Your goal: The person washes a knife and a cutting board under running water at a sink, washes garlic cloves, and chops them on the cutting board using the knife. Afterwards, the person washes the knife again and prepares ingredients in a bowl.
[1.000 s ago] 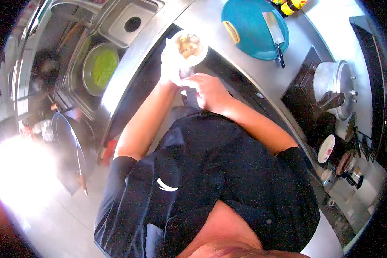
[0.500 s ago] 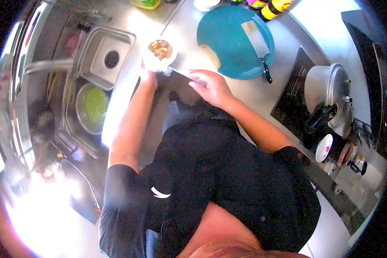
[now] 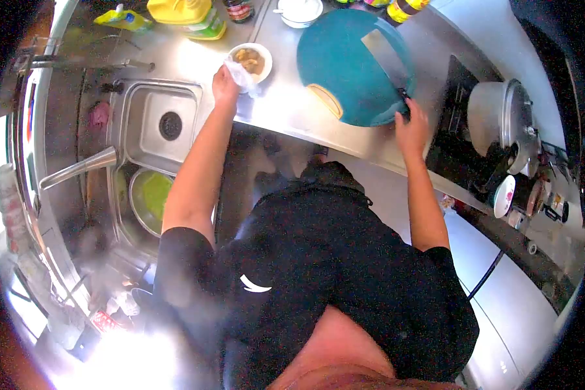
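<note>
Shows at far left a slanting silver metal tap point(image 3: 78, 168) above a two-basin stainless-steel sink point(image 3: 155, 107). Contains, in the nearer basin, a round metal bowl point(image 3: 135, 203) with bright-green contents. Includes next a large yellow plastic jug point(image 3: 175, 12), upright on the shiny metal counter point(image 3: 279, 112). Places the left hand point(image 3: 224, 86) at the left side of a small round white bowl point(image 3: 264, 62), located near the counter's front edge and holding yellowish-brown pieces. Has a crumpled, translucent white plastic film point(image 3: 242, 78) between the left thumb side and the bowl's near rim, partly hiding the fingers; cannot tell whether closed on bowl or film. Continues rightward with a round teal cutting board point(image 3: 344, 58), fitted with a tan edge grip point(image 3: 325, 100). Supports there a rectangular-bladed steel cleaver point(image 3: 382, 55), set diagonally, black handle toward the wearer. Grips that handle with the curled fingers of the right hand point(image 3: 412, 127), just beyond the board's edge. Ends at right with a silver metal pressure cooker point(image 3: 489, 117) on a dark stove point(image 3: 456, 107).
</note>
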The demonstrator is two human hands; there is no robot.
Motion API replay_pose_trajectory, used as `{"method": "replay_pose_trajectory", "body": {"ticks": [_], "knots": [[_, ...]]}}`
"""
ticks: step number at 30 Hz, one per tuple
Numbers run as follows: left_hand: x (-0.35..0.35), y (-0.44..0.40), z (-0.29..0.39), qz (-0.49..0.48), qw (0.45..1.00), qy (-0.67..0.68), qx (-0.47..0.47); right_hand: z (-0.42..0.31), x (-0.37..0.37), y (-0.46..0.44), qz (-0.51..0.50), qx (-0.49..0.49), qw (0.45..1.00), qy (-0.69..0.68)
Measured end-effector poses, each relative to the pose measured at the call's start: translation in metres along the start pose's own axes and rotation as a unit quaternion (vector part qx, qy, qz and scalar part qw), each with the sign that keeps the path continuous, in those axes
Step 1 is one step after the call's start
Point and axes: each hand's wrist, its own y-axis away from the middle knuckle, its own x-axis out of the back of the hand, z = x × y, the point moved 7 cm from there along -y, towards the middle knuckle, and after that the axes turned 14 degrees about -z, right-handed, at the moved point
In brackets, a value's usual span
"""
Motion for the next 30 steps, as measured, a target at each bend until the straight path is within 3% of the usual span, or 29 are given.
{"method": "replay_pose_trajectory", "body": {"ticks": [3, 5, 7, 12, 15, 19, 20, 21, 23, 24, 25, 27, 28, 29, 30], "knots": [[-0.003, 0.018, 0.023, -0.012, 0.991, 0.112, 0.075, 0.014, -0.001, -0.005, 0.012, -0.016, 1.0, 0.02], [0.014, 0.002, -0.005, -0.042, 0.994, 0.07, 0.067, 0.011, 0.0, -0.008, 0.018, -0.01, 0.999, 0.028], [0.014, 0.017, 0.009, -0.066, 0.991, 0.094, 0.062, 0.007, 0.006, -0.01, 0.013, -0.012, 0.999, 0.045], [0.036, 0.044, 0.012, 0.003, 0.997, 0.072, 0.028, 0.009, 0.008, -0.017, 0.037, 0.005, 0.997, 0.061], [0.056, 0.075, 0.018, 0.104, 0.994, 0.026, 0.003, 0.023, 0.009, -0.017, -0.017, -0.064, 0.995, 0.072], [0.06, 0.109, -0.01, 0.106, 0.994, 0.015, -0.033, 0.036, 0.013, -0.026, -0.01, -0.077, 0.994, 0.081], [0.057, 0.117, -0.011, 0.109, 0.993, 0.006, -0.052, 0.042, 0.012, -0.028, -0.035, -0.104, 0.994, 0.028], [0.052, 0.13, -0.008, 0.112, 0.993, 0.028, -0.018, 0.047, 0.007, -0.03, -0.065, -0.124, 0.99, -0.025], [0.05, 0.147, -0.025, 0.127, 0.99, 0.047, -0.032, 0.04, 0.012, -0.03, -0.051, -0.13, 0.99, 0.005], [0.043, 0.163, -0.01, 0.112, 0.991, 0.07, 0.001, 0.034, 0.017, -0.032, -0.064, -0.121, 0.989, 0.056], [0.042, 0.168, -0.019, 0.126, 0.99, 0.064, 0.012, 0.026, 0.023, -0.026, -0.03, -0.093, 0.995, -0.008], [0.035, 0.188, 0.006, 0.109, 0.992, 0.058, -0.003, 0.007, 0.033, -0.01, -0.01, -0.06, 0.998, 0.002], [0.027, 0.2, 0.024, 0.088, 0.994, 0.064, 0.009, 0.009, 0.033, -0.002, 0.034, 0.0, 0.999, 0.018], [0.019, 0.217, 0.046, 0.074, 0.992, 0.088, 0.045, -0.001, 0.039, 0.006, 0.008, 0.0, 1.0, 0.008], [0.012, 0.223, 0.045, 0.04, 0.995, 0.076, 0.05, -0.018, 0.046, 0.014, 0.023, 0.074, 0.997, -0.02]]}}
